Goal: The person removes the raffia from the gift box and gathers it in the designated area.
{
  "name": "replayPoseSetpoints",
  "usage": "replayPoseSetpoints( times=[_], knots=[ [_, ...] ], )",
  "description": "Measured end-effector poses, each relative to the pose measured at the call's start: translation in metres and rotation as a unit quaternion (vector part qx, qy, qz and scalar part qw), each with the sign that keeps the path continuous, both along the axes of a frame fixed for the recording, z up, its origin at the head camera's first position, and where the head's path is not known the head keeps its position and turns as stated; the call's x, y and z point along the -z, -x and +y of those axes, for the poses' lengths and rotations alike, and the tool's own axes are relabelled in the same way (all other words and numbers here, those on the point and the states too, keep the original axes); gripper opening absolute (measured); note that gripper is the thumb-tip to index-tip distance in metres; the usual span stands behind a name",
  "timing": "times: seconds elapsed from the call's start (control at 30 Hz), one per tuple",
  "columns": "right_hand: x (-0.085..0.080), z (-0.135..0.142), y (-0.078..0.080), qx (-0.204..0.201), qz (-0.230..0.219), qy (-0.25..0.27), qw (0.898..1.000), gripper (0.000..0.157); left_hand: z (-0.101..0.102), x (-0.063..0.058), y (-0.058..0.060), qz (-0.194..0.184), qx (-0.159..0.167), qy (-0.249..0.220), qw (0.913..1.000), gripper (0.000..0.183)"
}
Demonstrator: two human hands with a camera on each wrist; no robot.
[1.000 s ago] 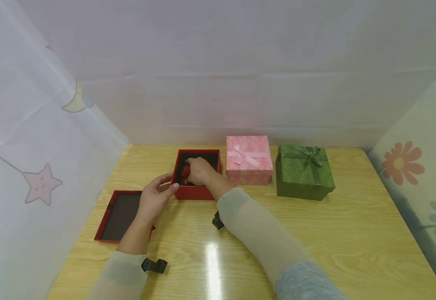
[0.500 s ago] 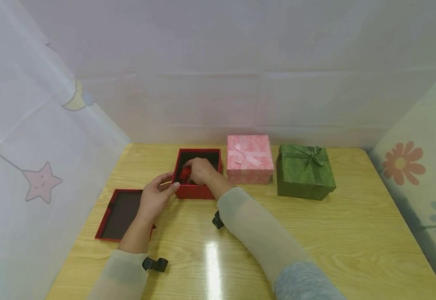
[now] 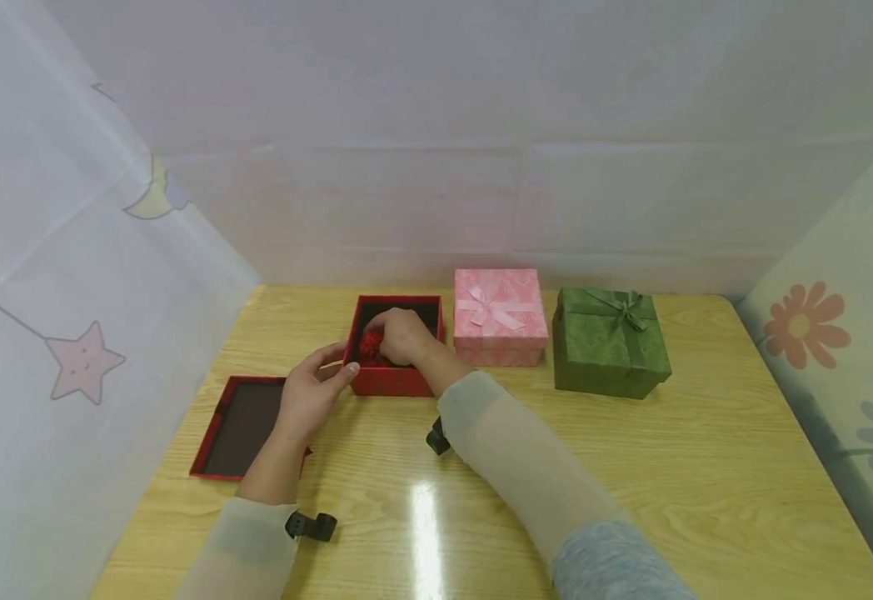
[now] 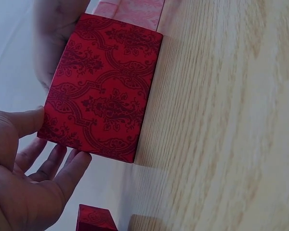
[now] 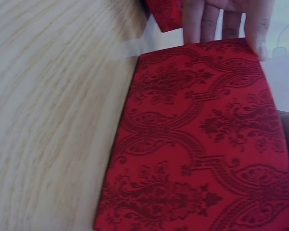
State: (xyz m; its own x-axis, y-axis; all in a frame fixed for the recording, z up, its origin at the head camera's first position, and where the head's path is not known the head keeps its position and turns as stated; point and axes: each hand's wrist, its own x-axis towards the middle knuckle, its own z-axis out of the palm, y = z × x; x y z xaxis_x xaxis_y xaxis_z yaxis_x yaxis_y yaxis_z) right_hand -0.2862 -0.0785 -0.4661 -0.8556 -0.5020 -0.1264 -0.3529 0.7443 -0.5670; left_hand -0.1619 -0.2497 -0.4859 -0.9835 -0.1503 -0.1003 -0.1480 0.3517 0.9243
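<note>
A red patterned gift box [image 3: 391, 382] stands uncovered on the table, its inside dark. My left hand [image 3: 309, 402] holds its near left corner, thumb at the front edge and fingers against the left side; the left wrist view shows this hand [image 4: 36, 168] at the box's front face [image 4: 101, 91]. Inside the box, my right hand [image 3: 406, 337] curls its fingers about a red, crinkly bundle [image 3: 371, 346]. The fingertips there are partly hidden, and the bundle's exact kind is unclear. Partly behind the left forearm lies the red box lid [image 3: 245, 429], its dark inside facing up.
Right of the red box stands a closed pink gift box [image 3: 498, 321] with a bow. A closed green gift box [image 3: 611, 343] with a ribbon sits further right. The wooden table [image 3: 721, 467] meets printed cloth walls at its back and sides.
My right hand has shifted slightly within the box, and more of the red bundle shows beside its fingers. The left hand keeps its place at the corner.
</note>
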Motion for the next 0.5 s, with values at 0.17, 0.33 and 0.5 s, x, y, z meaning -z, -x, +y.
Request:
replayPoseSetpoints(
  times=[0.17,0.33,0.5],
  knots=[
    [-0.01,0.004,-0.001,0.002,0.014,0.027,1.0,0.047,0.001,-0.001,0.001,-0.005,0.002,-0.011,0.9999,0.058],
    [-0.019,0.01,-0.002,0.003,0.016,0.047,0.999,0.043,0.007,-0.018,-0.006,-0.015,0.002,-0.004,0.9999,0.056],
    [-0.025,0.018,-0.002,0.012,0.007,0.067,0.998,0.044,0.017,-0.041,-0.015,-0.021,0.007,-0.006,0.9997,0.056]
  ],
)
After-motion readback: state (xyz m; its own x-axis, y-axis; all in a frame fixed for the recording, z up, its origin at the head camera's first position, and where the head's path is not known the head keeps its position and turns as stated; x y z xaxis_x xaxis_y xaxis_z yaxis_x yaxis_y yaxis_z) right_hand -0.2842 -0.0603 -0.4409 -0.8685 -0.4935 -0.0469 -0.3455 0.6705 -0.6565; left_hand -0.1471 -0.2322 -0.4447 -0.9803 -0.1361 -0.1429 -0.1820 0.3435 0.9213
